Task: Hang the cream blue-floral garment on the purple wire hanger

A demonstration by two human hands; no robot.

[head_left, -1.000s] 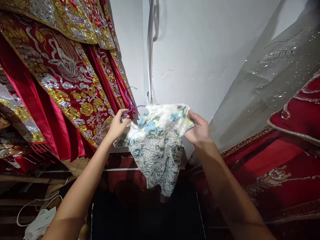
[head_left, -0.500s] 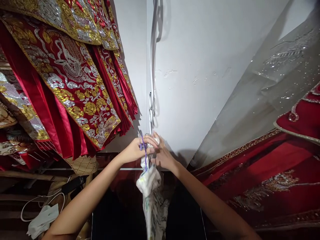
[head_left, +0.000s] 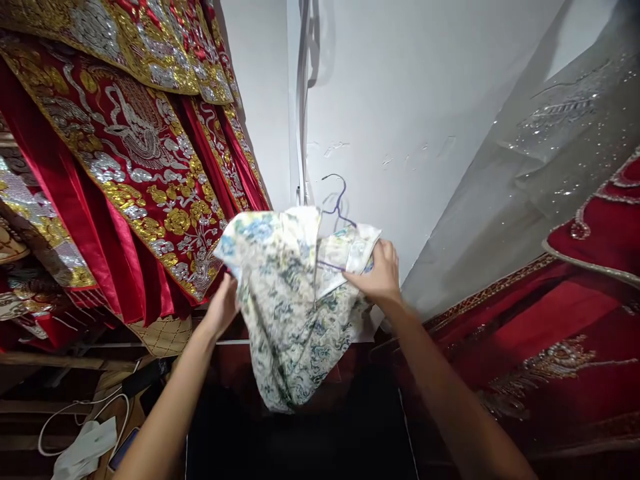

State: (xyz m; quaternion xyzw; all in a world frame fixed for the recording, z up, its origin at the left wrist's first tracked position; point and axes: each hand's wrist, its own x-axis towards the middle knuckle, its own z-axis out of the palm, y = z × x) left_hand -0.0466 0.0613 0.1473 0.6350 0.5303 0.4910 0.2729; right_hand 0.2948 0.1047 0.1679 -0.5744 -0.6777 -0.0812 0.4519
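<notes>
- One floral top [head_left: 280, 313], white with blue and green marks, is held up between two hands, in front of one white wall [head_left: 400, 133].
- One purple hanger [head_left: 338, 208] is at the neck of the top. Its one hook sticks up above the cloth, and its bottom bar shows in the neck hole.
- The right hand [head_left: 377, 273] grips the top by the shoulder, near the right end of the hanger. Its thumb is on the front.
- The left hand [head_left: 223, 307] is at the other side edge of the top, below the sleeve. It is blurry, so I cannot tell if it grips the cloth.
- On the left hangs one big red robe [head_left: 165, 193] with gold and silver sewing.
- On the right is one see-through sparkly cloth [head_left: 530, 167], and below it one red beaded cloth [head_left: 540, 360].
- Low on the left are one white cord [head_left: 41, 433] and one crumpled white sheet [head_left: 85, 450].
</notes>
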